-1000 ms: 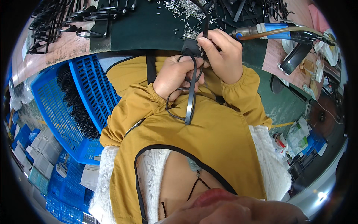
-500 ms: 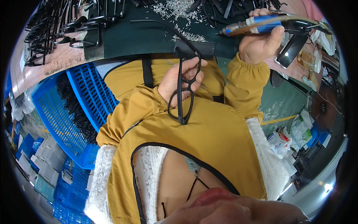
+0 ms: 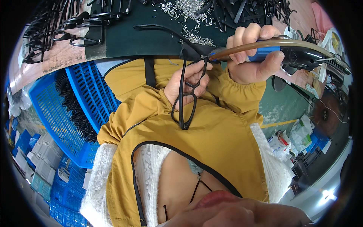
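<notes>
My left hand (image 3: 174,84) is closed around a black eyeglass frame (image 3: 182,109) in front of my chest. One temple of the frame folds down over the lenses, while the other reaches out over the table edge. My right hand (image 3: 247,70) grips a powered screwdriver (image 3: 302,56) with a blue and black body and a brown tube along it. Its tip meets the frame at the hinge, beside a dark block (image 3: 215,49) on the table edge. Whether a screw sits at the tip is too small to tell.
Small silver screws (image 3: 187,11) lie scattered on the dark green mat (image 3: 128,41). Finished-looking black eyeglass frames (image 3: 83,22) stand at the left, and loose black temples (image 3: 242,13) lie at the back right. Blue baskets (image 3: 47,109), one holding black parts (image 3: 77,113), are below left.
My right hand has brought the screwdriver left and down, from over the mat to the hinge. My left hand keeps hold of the eyeglass frame, nearly in place.
</notes>
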A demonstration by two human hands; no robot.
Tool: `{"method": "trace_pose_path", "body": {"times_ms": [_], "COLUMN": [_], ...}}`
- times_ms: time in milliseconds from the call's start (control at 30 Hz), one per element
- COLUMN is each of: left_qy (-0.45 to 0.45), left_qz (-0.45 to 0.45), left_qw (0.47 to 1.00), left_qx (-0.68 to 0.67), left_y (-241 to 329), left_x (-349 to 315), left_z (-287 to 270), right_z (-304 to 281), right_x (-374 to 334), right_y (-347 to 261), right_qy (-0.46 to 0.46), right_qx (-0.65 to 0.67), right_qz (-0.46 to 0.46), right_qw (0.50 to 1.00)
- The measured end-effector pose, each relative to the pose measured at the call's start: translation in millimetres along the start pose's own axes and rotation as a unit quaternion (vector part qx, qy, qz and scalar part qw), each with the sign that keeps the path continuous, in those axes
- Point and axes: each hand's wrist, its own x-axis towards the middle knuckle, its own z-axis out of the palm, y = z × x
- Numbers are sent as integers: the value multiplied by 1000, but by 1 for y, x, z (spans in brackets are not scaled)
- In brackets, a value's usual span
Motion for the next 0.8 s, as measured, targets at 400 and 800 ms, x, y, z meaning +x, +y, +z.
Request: {"method": "trace_pose_path", "body": {"times_ms": [400,800], "left_qy": [-4,29], "left_qz": [9,429], "left_qw": [998,870], "left_qx": [56,239], "left_y": [5,46], "left_x": [-6,-37], "left_z": [0,42], "right_z": [-6,-33], "right_x": [23,81], "right_y": [-5,1], "right_qy": [-53,153], "right_qx": [93,13], "right_qz": [55,-68], "right_qw": [993,986]}}
